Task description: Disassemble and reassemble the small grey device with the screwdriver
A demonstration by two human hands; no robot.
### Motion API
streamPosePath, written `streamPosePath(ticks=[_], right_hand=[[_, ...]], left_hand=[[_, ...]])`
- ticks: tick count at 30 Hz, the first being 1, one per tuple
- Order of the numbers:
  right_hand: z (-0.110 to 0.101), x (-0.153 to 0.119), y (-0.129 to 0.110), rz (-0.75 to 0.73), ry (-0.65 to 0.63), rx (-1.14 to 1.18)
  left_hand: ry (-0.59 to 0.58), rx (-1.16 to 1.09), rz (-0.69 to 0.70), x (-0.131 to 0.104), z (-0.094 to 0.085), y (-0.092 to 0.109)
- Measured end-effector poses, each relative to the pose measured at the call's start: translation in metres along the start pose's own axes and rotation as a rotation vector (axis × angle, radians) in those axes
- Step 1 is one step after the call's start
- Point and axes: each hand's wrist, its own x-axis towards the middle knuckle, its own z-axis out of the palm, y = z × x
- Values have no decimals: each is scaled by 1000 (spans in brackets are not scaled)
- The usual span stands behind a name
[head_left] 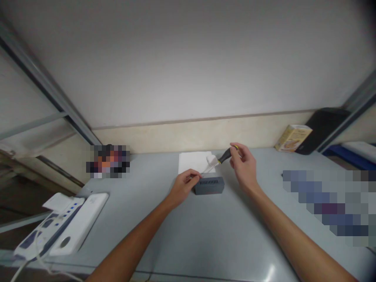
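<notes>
My right hand [244, 166] holds a screwdriver [225, 155] by its black and yellow handle, with the metal shaft slanting down to the left. At the shaft's tip, my left hand [184, 187] has its thumb and fingers pinched together. Whatever lies between those fingertips is too small to make out. Just under the tip, beside my left fingers, a dark grey box [209, 187] with a row of slots rests on the table. Behind it lie white paper sheets [189, 160], with a small white object [210, 158] at their right side.
On the grey table [188, 243], a power strip [48, 231] with a cable and a long white device [80, 225] lie at left. A yellow carton [293, 138] stands by a black panel [321, 127] at back right. Pixelated items lie on both sides. A wall [188, 78] rises behind.
</notes>
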Motion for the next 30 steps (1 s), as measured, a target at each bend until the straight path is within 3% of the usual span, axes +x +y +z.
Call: streamPosePath(ticks=[8, 13, 16, 25, 30], right_hand=[[-20, 19, -17, -87, 121, 100], [-28, 27, -12, -76, 164, 99], [-29, 28, -10, -57, 181, 89], [-25, 22, -7, -46, 151, 43], [-24, 21, -3, -23, 148, 59]], left_hand=[[-163, 101, 154, -8, -9, 1], [-101, 498, 467, -17, -11, 9], [-31, 633, 585, -18, -17, 15], [-86, 723, 645, -16, -20, 19], [-34, 742, 622, -15, -21, 16]])
